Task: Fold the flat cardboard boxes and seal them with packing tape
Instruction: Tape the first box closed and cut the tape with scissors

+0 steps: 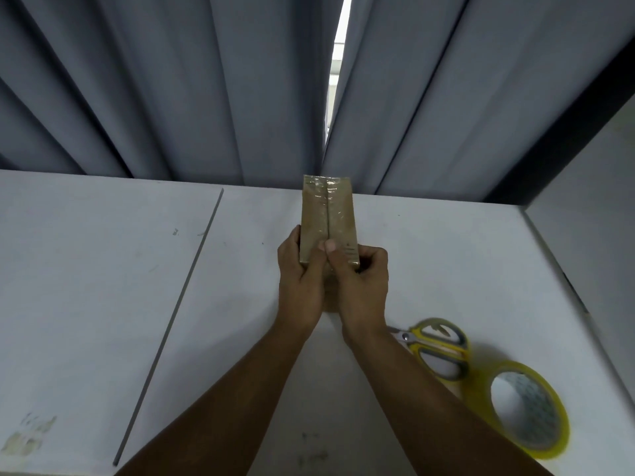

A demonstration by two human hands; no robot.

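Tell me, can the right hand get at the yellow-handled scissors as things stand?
Probably yes, once it lets go: the right hand grips the taped brown cardboard box, and the yellow-handled scissors lie uncovered beside that forearm.

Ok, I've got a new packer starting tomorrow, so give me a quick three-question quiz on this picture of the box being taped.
1. True or false: the scissors lie on the table by the person's right forearm.
2. Which hands hold the cardboard box? A) left only B) right only C) both
3. Fill in: clear tape runs along the box's centre ____.

Key:
1. True; they lie beside the yellow tape roll.
2. C; the left hand and right hand grip the near end, a thumb pressing on the taped top.
3. Seam.
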